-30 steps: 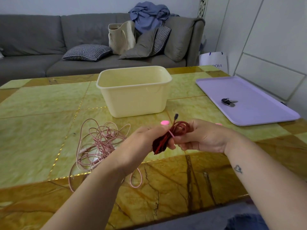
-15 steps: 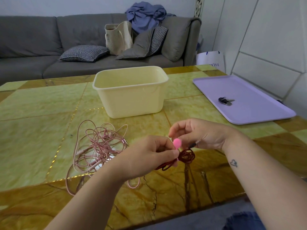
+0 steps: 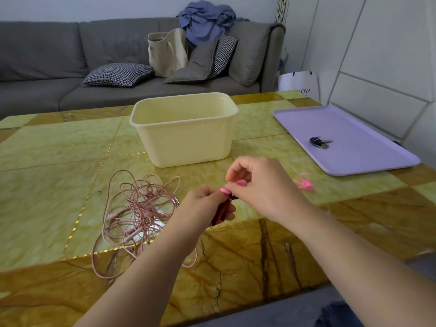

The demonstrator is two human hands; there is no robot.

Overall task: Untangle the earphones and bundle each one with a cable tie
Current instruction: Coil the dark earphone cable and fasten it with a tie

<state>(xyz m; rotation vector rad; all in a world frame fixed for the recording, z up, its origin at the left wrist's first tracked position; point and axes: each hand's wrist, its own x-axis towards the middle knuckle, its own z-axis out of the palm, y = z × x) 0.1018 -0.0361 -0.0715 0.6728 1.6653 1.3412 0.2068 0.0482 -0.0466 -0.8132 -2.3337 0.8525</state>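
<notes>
Over the last second the two hands have drawn closer together, and the dark red coiled earphone point(image 3: 221, 214), which stood up clear between them, is now mostly tucked under the left hand point(image 3: 205, 206). It is held just above the table, in front of the pale cream plastic tub point(image 3: 184, 138). The left hand's fingers are curled round the coil. The right hand point(image 3: 264, 187) pinches the soft pink silicone cable tie point(image 3: 224, 190) at the top of the coil, where the fingertips of both hands meet.

The step in hand looks like closing the tie. To do it well, keep the left grip firm so the loops cannot spring apart, pull the strap snug round the middle of the coil, and let go only once the fastening has caught.

The tangled pale pink earphone cable point(image 3: 139, 208) lies in front of the tub and to its left, not yet sorted. A second pink cable tie point(image 3: 304, 182) lies in front of the tub to its right. Further right is a flat lilac plastic tray point(image 3: 354, 128) carrying a small bunch of keys point(image 3: 319, 142).
</notes>
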